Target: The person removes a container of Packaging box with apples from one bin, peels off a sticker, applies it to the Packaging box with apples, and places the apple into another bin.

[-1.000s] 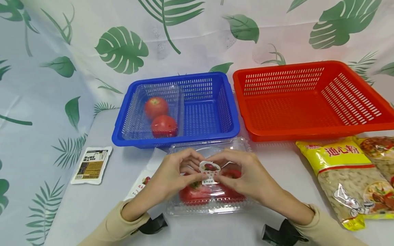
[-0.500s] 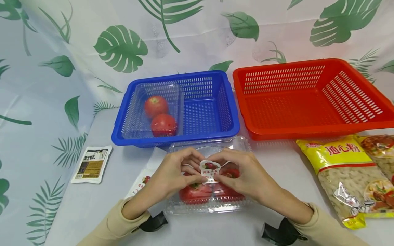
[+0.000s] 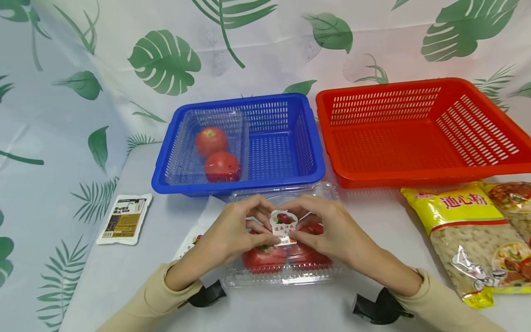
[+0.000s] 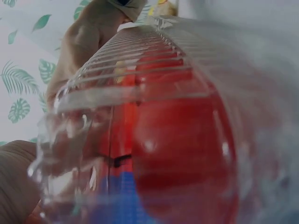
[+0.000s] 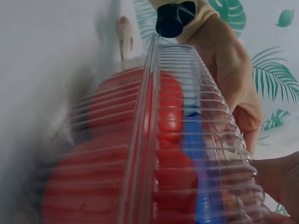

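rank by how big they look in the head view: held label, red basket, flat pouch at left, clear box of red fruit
1. Red basket, slightly cut off at the frame's right edge
2. Clear box, partly covered
3. Flat pouch
4. Label

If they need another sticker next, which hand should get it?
Probably the left hand: the sticker sheet lies on its side of the clamshell box, while the right hand is farther away.

Fingers (image 3: 265, 239) partly cover the label (image 3: 284, 221); the red basket (image 3: 390, 147) is cropped
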Demonstrator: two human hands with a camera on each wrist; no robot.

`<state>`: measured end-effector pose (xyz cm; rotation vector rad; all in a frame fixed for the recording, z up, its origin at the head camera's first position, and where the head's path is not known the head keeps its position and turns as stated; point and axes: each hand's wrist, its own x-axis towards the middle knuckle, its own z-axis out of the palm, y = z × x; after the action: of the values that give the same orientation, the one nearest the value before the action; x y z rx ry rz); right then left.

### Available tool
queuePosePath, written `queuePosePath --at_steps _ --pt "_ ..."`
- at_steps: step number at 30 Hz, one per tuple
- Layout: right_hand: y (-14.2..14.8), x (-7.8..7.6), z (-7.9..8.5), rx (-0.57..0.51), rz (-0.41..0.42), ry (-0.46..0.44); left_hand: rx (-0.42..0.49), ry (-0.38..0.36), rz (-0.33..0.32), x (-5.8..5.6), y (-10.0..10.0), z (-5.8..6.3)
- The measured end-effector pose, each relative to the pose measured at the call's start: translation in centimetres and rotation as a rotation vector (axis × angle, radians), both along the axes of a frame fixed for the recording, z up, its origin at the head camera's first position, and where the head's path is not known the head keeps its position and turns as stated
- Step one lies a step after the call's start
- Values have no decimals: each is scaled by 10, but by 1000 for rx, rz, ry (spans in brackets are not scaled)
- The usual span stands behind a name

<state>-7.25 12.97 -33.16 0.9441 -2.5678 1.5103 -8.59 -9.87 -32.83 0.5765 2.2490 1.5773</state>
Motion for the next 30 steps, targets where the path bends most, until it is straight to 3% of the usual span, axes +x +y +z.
queuePosePath --at_steps 7,15,26,30 --pt "4 -5 8 99 -7 4 -109 61 -20 -6 0 6" --pt "-1 -14 23 277 26 -61 -268 137 -80 -20 0 15" --pt "-11 -32 35 410 134 -49 -341 145 -100 -34 2 23" --pt "-14 -37 38 443 121 -12 -363 163 -95 -36 3 23"
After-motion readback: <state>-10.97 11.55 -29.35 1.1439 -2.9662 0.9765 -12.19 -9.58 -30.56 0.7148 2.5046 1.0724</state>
